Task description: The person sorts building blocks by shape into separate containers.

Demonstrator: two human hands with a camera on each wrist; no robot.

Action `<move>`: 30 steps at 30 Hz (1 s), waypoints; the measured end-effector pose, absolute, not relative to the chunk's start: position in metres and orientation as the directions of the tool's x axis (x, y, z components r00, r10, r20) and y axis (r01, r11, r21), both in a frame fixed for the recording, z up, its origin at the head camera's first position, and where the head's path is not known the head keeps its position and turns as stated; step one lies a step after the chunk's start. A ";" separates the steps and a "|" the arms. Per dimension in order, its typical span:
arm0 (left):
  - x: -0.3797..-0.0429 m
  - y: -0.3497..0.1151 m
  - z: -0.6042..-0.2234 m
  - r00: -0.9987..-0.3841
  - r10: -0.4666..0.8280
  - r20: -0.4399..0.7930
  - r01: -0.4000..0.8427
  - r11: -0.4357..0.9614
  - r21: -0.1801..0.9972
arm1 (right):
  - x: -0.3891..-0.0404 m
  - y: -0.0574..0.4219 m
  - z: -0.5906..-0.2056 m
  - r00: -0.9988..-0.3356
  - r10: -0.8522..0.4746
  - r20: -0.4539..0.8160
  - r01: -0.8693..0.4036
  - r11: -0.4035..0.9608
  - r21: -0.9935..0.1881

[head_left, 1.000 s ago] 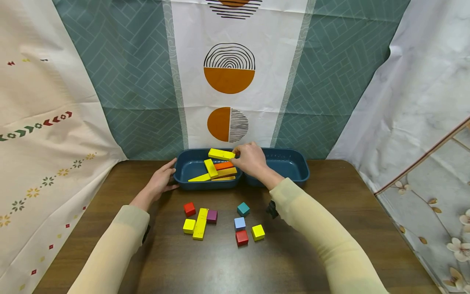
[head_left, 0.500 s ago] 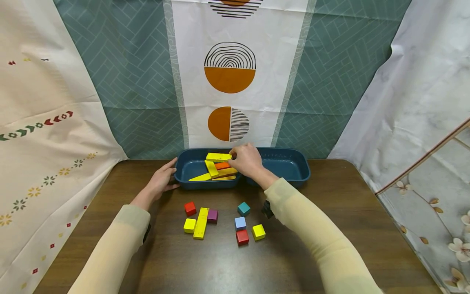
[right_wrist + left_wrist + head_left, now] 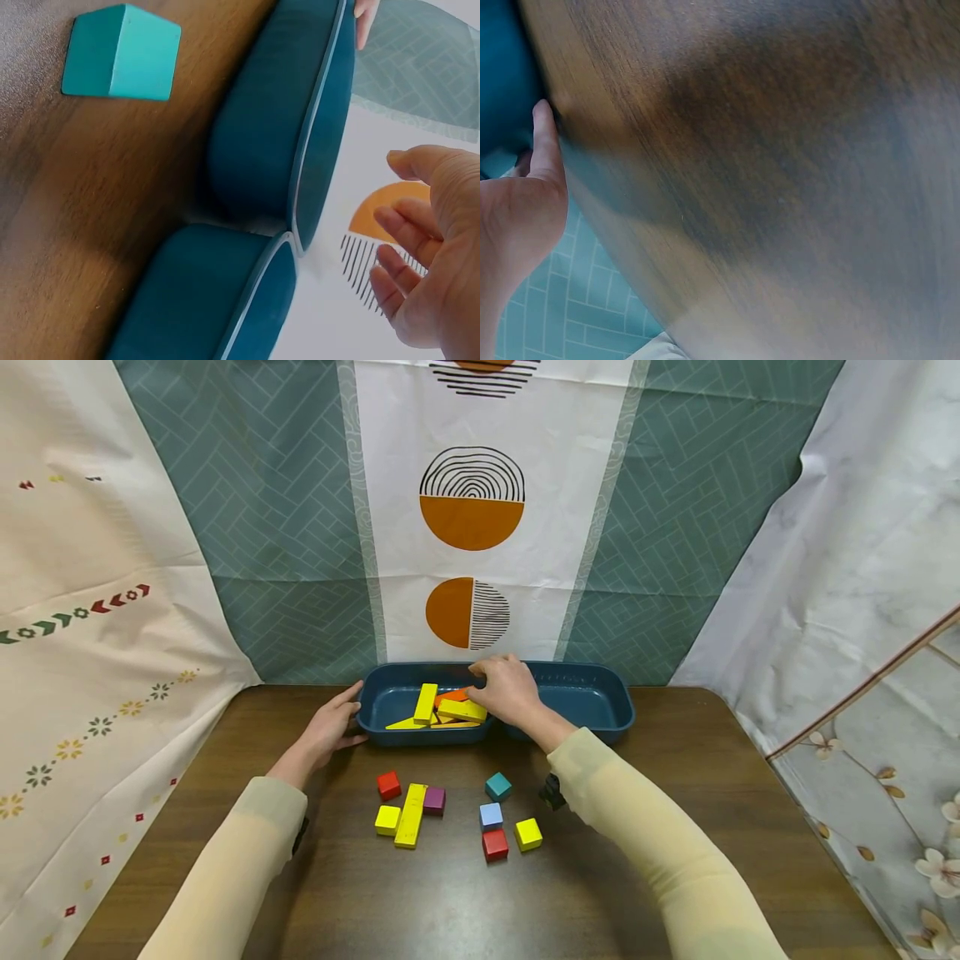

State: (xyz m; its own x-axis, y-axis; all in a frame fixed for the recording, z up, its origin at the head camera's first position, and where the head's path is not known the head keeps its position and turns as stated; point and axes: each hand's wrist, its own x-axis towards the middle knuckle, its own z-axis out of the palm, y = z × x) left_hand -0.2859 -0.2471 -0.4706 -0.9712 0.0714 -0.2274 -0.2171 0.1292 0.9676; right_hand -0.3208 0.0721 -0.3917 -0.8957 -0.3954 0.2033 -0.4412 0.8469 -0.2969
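My left hand (image 3: pixel 327 727) rests its straight fingers against the left end of the left blue tray (image 3: pixel 390 737). In the left wrist view, one finger (image 3: pixel 547 150) touches the tray's side. Over the inner ends of the two trays hovers my right hand (image 3: pixel 506 687). Its fingers and thumb stand apart with nothing between them in the right wrist view. Below it in the left tray lie several yellow blocks, including an upright-angled yellow block (image 3: pixel 426 703) and a crosswise yellow block (image 3: pixel 462 710), with an orange block (image 3: pixel 452 697) behind them.
The right blue tray (image 3: pixel 592 697) sits beside the left one. On the table in front are a long yellow block (image 3: pixel 410 817), a purple cube (image 3: pixel 433 802), a teal cube (image 3: pixel 498 787), a light blue cube (image 3: pixel 491 816), and several red and yellow cubes.
My right hand has let go of the long yellow block, which has dropped onto the pile in the left tray. Blocks there have shifted. My left hand has stayed at the tray's end.
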 end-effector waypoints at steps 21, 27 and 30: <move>-0.286 -0.248 -0.470 -0.971 0.076 -0.229 -0.218 0.129 0.967 | -0.291 0.069 -0.385 -0.840 -0.496 0.221 -0.543 0.762 -0.354; -0.286 -0.248 -0.470 -0.970 0.073 -0.230 -0.219 0.130 0.967 | -0.277 0.066 -0.387 -0.814 -0.531 0.237 -0.581 0.730 -0.360; -0.286 -0.248 -0.470 -0.971 0.073 -0.228 -0.217 0.134 0.967 | -0.269 0.063 -0.388 -0.807 -0.546 0.224 -0.589 0.722 -0.363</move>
State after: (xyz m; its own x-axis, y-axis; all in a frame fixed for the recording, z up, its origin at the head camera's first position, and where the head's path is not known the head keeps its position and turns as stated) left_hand -0.2857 -0.2477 -0.4698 -0.9710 0.0731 -0.2275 -0.2166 0.1336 0.9671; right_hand -0.2689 0.0627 -0.3884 -0.8074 -0.5456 0.2244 -0.5889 0.7223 -0.3626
